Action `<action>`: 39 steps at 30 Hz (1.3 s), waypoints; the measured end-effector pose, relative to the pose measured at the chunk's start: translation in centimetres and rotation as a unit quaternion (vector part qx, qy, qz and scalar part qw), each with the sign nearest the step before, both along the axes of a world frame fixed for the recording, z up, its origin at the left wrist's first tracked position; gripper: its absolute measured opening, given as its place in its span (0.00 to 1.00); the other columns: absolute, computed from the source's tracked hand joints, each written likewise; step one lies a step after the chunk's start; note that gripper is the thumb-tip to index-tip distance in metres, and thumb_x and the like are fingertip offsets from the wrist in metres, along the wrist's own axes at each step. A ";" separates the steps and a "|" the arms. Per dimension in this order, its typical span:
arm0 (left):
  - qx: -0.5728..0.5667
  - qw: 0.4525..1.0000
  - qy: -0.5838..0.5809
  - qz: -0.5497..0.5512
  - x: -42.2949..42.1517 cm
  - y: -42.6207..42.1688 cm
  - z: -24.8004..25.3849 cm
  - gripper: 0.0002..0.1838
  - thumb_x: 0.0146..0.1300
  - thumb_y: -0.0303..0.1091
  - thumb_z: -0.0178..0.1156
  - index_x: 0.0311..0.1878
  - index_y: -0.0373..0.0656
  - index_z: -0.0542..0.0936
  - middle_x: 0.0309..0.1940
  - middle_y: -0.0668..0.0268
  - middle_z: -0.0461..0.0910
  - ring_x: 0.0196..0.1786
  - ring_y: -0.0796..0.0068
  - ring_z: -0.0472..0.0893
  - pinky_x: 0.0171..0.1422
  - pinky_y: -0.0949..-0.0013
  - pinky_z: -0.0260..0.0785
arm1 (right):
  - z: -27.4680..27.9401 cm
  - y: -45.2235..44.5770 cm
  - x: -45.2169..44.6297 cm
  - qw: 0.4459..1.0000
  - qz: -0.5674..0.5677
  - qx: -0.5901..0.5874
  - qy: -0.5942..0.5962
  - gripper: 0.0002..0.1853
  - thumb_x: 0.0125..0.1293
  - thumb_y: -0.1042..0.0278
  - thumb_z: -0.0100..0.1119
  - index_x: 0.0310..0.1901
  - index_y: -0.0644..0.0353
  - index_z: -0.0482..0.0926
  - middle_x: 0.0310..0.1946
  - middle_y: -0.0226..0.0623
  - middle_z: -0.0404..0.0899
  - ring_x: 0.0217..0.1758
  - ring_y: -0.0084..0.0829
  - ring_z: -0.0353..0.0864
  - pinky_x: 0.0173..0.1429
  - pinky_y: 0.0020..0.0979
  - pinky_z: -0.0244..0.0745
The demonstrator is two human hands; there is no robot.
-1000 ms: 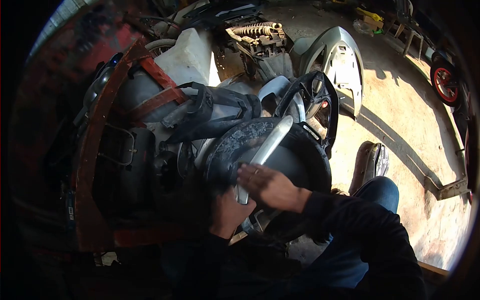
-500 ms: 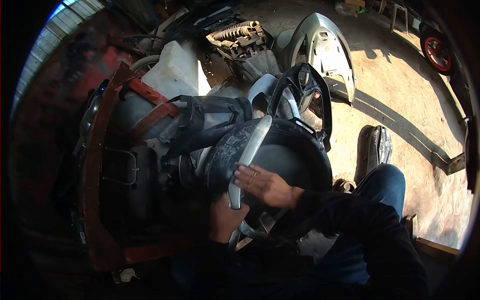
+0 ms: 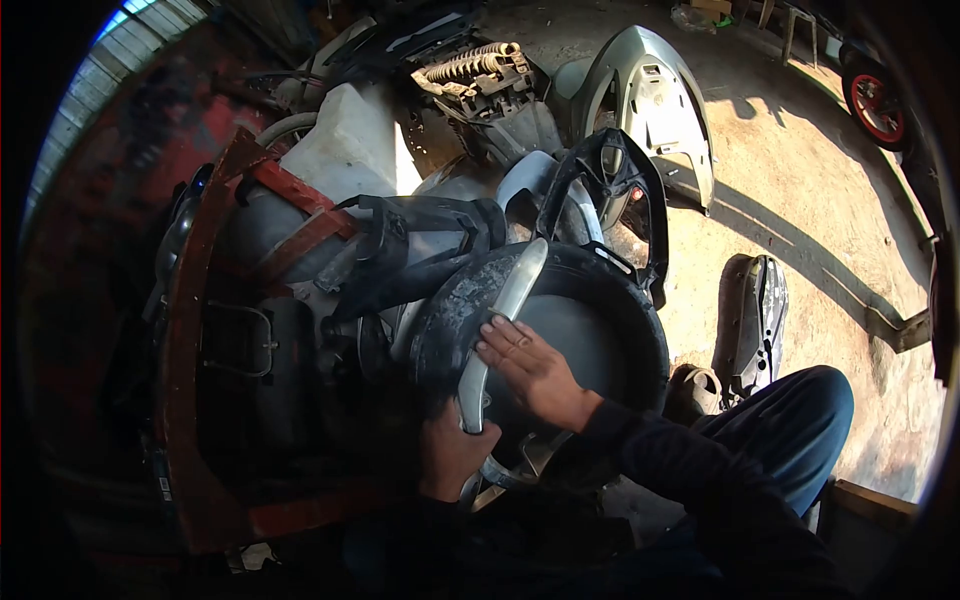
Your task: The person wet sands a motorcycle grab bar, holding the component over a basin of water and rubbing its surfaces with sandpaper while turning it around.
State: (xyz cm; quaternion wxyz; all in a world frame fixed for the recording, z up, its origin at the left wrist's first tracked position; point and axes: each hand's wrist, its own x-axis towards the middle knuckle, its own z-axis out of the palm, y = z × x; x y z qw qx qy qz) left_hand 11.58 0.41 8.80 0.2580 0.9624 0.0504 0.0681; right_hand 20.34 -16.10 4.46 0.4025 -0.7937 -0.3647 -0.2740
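Note:
My left hand (image 3: pixel 455 445) is closed round the lower part of a long, curved silver trim piece (image 3: pixel 523 275), which slants up and away from me. Across its middle my right hand (image 3: pixel 535 370) lies with outstretched fingers pressed together, a ring on one of them. A thin edge pokes out by the fingertips; whatever is under them is mostly hidden. The piece is above a round black tub (image 3: pixel 640 310) with a grey inside. Near the tub's bottom edge, a further silver curved part (image 3: pixel 515 473) shows below my hands.
A rusty red metal frame (image 3: pixel 185 330) stands at left. Dark plastic panels (image 3: pixel 430 235) and a black frame-like part (image 3: pixel 655 200) crowd the tub's far side. Beyond them lie a spring shock absorber (image 3: pixel 480 60) and a grey fairing (image 3: pixel 640 60). A long dark panel (image 3: pixel 765 320) is near my knee.
My right hand has slid slightly up along the silver piece, the thin edge moving with it. My left hand keeps its hold. My knee has shifted right, uncovering more of the long dark panel.

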 end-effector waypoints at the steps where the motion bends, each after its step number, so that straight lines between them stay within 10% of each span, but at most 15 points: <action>1: -0.001 1.000 -0.001 0.002 0.2 -0.3 0.3 0.17 0.46 0.35 0.67 0.38 0.36 0.78 0.27 0.50 0.82 0.34 0.46 0.84 0.38 0.54 0.76 | 0.6 -0.9 1.6 1.000 -0.017 0.008 -0.013 0.21 0.56 0.80 0.55 0.54 0.64 0.80 0.58 0.47 0.78 0.67 0.45 0.74 0.71 0.44 0.67; 16: -0.034 0.999 0.032 0.009 0.2 -1.0 1.3 0.18 0.45 0.32 0.66 0.40 0.35 0.78 0.27 0.52 0.81 0.31 0.55 0.85 0.36 0.60 0.74 | 1.1 -4.3 7.8 0.986 -0.093 0.128 0.049 0.14 0.59 0.80 0.53 0.46 0.64 0.82 0.52 0.50 0.81 0.54 0.52 0.80 0.59 0.42 0.76; 19: -0.032 0.998 0.047 0.013 -0.2 -1.3 0.9 0.17 0.45 0.32 0.66 0.39 0.35 0.77 0.27 0.52 0.81 0.31 0.54 0.85 0.36 0.60 0.74 | 0.8 -5.3 10.0 0.959 -0.088 0.134 0.233 0.16 0.59 0.82 0.53 0.47 0.62 0.83 0.52 0.48 0.81 0.57 0.49 0.80 0.62 0.41 0.75; 22: -0.007 1.000 0.021 0.001 0.0 -0.8 1.1 0.17 0.45 0.32 0.66 0.40 0.35 0.78 0.27 0.51 0.82 0.32 0.52 0.85 0.37 0.59 0.75 | 0.7 -3.8 6.6 0.990 -0.114 0.073 0.050 0.18 0.59 0.82 0.53 0.51 0.63 0.81 0.56 0.51 0.79 0.63 0.47 0.76 0.68 0.38 0.71; 27: -0.031 0.998 0.053 0.017 0.0 -0.9 1.1 0.17 0.45 0.33 0.67 0.39 0.36 0.79 0.29 0.52 0.83 0.35 0.52 0.86 0.40 0.59 0.76 | -0.6 -3.0 9.2 0.963 -0.113 0.196 0.144 0.20 0.60 0.81 0.54 0.56 0.63 0.79 0.61 0.54 0.73 0.66 0.53 0.71 0.72 0.44 0.66; 31: -0.035 0.999 0.016 0.007 0.3 -0.8 1.0 0.17 0.46 0.35 0.67 0.38 0.37 0.78 0.28 0.51 0.82 0.34 0.48 0.84 0.38 0.55 0.76 | 0.7 -0.7 0.1 0.993 -0.040 0.064 0.086 0.20 0.60 0.81 0.53 0.55 0.64 0.78 0.60 0.52 0.75 0.65 0.52 0.73 0.71 0.43 0.67; 36: -0.035 0.997 0.055 0.027 -0.1 -0.5 0.8 0.16 0.47 0.36 0.67 0.36 0.37 0.77 0.27 0.51 0.82 0.33 0.48 0.84 0.37 0.55 0.76 | -0.6 -2.3 10.6 0.964 -0.105 0.182 0.163 0.18 0.59 0.81 0.54 0.52 0.64 0.80 0.56 0.50 0.79 0.65 0.51 0.73 0.70 0.43 0.68; 39: -0.012 0.999 0.034 0.005 0.3 -0.3 1.4 0.19 0.47 0.39 0.68 0.38 0.36 0.76 0.26 0.50 0.82 0.33 0.48 0.84 0.37 0.53 0.76 | 1.2 -1.6 3.8 0.995 -0.077 0.010 0.059 0.19 0.60 0.81 0.51 0.53 0.62 0.80 0.59 0.46 0.78 0.67 0.45 0.72 0.72 0.43 0.66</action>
